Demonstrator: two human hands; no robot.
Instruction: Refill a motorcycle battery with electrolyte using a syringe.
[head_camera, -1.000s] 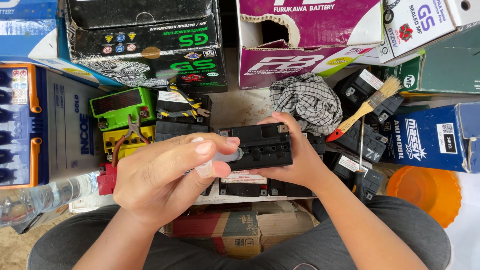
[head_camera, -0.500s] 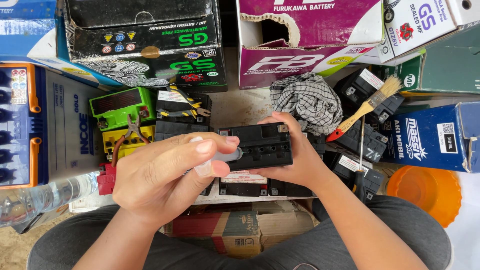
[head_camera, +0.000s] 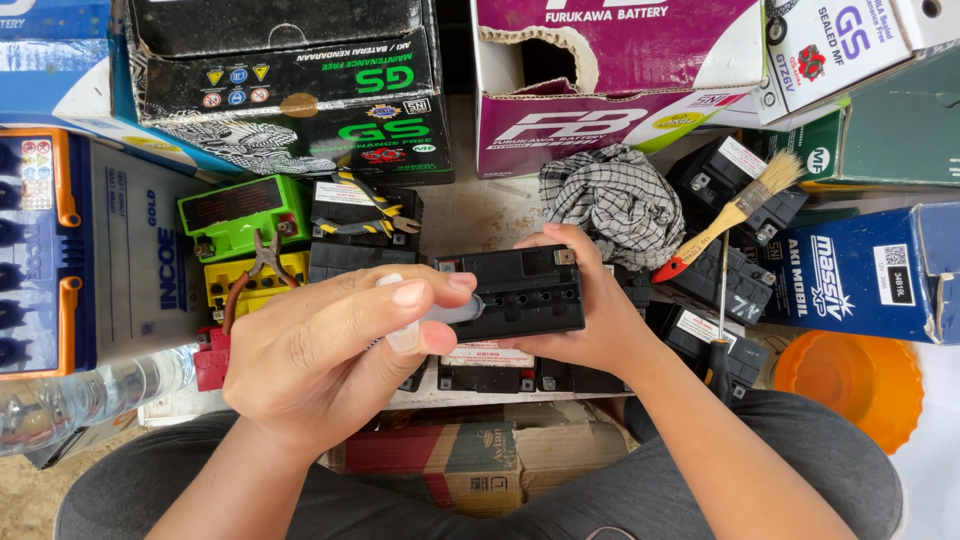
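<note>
Left hand (head_camera: 330, 360) pinches, fingers curled; right hand (head_camera: 590, 320) seems closed in a cupping grip.

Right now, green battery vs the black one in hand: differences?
The green battery lies among the clutter, untouched; the black battery is held up by the right hand. The green battery has a bright green case, the black battery a dark one. Both are small, boxy batteries.

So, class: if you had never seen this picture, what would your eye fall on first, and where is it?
Dead centre, the right hand holds up a small black battery while the left hand presses a small clear dropper against its side. Next comes the bright green battery at the left, then the paintbrush lying on dark batteries at the right, beside a checked cloth.
</note>
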